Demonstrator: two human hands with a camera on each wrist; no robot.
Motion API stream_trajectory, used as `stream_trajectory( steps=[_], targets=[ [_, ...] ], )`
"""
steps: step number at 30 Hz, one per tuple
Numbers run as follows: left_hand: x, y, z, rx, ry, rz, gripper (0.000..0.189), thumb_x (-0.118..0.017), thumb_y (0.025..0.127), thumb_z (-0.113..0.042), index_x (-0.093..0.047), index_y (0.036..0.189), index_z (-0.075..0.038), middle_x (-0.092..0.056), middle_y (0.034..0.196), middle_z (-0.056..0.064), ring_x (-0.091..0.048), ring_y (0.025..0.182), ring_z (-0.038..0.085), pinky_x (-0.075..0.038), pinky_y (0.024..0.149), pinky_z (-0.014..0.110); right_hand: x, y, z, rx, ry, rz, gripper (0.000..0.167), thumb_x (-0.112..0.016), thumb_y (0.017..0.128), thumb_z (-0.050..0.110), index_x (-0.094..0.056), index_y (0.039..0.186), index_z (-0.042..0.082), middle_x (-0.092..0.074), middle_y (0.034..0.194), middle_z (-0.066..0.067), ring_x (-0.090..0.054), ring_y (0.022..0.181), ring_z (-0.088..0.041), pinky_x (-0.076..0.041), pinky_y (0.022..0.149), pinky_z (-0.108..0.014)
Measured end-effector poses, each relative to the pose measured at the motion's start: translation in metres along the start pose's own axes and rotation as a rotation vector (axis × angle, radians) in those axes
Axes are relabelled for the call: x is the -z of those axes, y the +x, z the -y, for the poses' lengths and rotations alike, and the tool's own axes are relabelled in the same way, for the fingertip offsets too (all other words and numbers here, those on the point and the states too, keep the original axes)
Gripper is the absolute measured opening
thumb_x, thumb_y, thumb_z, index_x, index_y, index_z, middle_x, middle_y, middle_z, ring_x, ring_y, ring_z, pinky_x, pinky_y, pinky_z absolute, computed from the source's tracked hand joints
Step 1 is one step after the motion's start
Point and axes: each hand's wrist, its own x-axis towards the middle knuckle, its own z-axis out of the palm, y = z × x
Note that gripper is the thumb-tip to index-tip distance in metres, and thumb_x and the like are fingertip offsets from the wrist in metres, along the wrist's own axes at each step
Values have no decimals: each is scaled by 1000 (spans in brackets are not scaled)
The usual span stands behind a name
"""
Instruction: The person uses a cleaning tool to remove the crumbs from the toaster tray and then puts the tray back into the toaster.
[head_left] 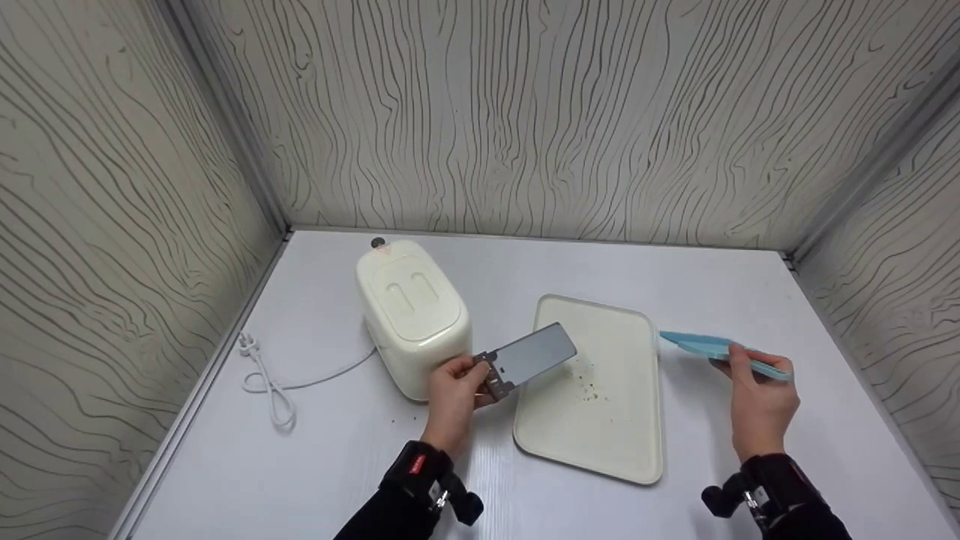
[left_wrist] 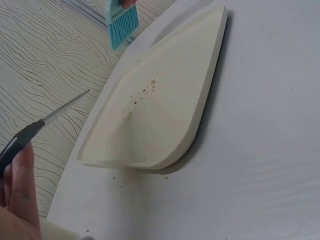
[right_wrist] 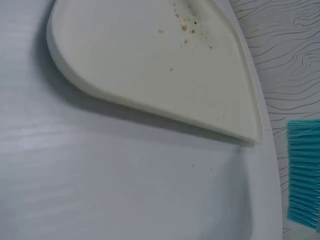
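My left hand [head_left: 452, 394] pinches the dark end of a flat grey metal crumb tray [head_left: 534, 355], whose far end overlaps the cream serving tray [head_left: 551, 439] in the head view. Seen nearly edge-on in the left wrist view, the crumb tray [left_wrist: 65, 107] points up and away. Brown crumbs [head_left: 591, 394] lie scattered on the serving tray. To its right, my right hand [head_left: 763, 405] grips a light-blue brush [head_left: 694, 343]. The brush's bristles [right_wrist: 303, 172] show at the right edge of the right wrist view, off the serving tray.
A cream toaster [head_left: 412, 300] stands left of the serving tray, close beside my left hand. Its white cord [head_left: 330, 377] runs left to a plug [head_left: 248, 345]. A few loose crumbs [left_wrist: 114, 178] dot the white table [head_left: 247, 480]. Patterned panels [head_left: 480, 120] enclose the back and sides.
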Motion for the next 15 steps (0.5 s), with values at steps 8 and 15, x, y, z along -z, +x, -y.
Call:
stream_trajectory(
  steps=[8, 15],
  targets=[
    [-1, -1, -1, 1, -27, 9, 17, -65, 95, -3, -64, 107, 9, -68, 87, 12, -69, 67, 18, -63, 66, 32, 22, 8, -21, -65, -313, -5, 41, -62, 97, 53, -50, 117, 19, -56, 127, -7, -64, 111, -2, -49, 83, -5],
    [-1, -1, -1, 6, -38, 14, 17, -65, 95, -3, -64, 107, 9, -68, 88, 13, -69, 69, 19, -63, 67, 33, 34, 11, -34, -89, -472, 41, 50, -53, 99, 58, -50, 127, 18, -51, 143, -13, -52, 132, -24, -42, 78, -3]
  ],
)
